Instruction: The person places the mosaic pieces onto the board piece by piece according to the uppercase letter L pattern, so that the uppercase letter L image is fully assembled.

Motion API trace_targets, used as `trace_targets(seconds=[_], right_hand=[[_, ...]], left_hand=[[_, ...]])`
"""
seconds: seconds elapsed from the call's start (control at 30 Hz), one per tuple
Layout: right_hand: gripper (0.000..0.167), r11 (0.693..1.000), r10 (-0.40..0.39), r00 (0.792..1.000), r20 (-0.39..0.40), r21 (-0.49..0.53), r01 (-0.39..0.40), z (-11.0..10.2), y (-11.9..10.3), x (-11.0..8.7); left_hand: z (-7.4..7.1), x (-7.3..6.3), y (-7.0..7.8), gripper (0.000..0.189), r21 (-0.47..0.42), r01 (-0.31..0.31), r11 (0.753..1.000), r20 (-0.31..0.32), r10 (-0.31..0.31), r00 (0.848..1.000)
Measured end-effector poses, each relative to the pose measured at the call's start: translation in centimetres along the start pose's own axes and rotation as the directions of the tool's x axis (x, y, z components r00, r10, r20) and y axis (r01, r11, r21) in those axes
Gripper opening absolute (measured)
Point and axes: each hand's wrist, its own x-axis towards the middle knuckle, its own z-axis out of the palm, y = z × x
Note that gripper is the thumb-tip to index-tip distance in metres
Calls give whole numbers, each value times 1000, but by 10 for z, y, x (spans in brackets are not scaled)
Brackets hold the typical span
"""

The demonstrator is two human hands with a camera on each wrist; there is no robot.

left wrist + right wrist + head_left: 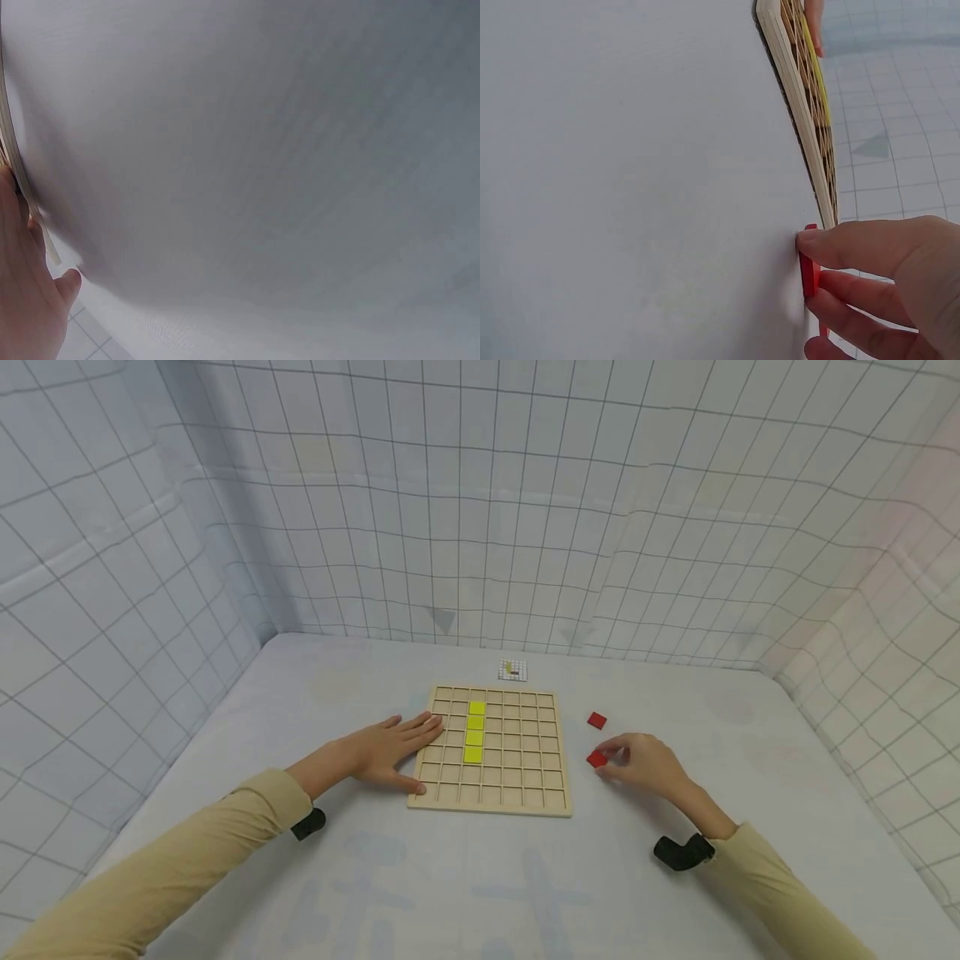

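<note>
A wooden grid board (521, 777) lies on the table, with a column of several yellow square tiles (476, 723) in its cells left of the middle. My left hand (393, 750) is spread flat at the board's left side, fingertips and thumb over its edge. To the right of the board, my right hand (641, 765) pinches a red square tile (597, 759) between thumb and fingers, low at the table. The right wrist view shows this red tile (808, 262) edge-on in the fingers. A second red tile (597, 720) lies just beyond that hand.
Behind the board is a small card (513, 670) printed with a grid and coloured cells. White cloth walls (480, 510) with dark grid lines enclose the table at the back and sides. A white cloth (360, 893) covers the table.
</note>
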Motion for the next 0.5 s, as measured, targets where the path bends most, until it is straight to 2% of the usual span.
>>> trace_targets(seconds=[0.13,0.5], right_hand=[[27,1000,-3,1000,3,-5,3,-2,-1,2],[28,998,68,997,37,14,-69,-2,-5,8]], left_hand=[[0,1,-1,100,3,2,1000,2,-2,1000],[1,0,-1,101,0,3,1000,5,-3,1000]])
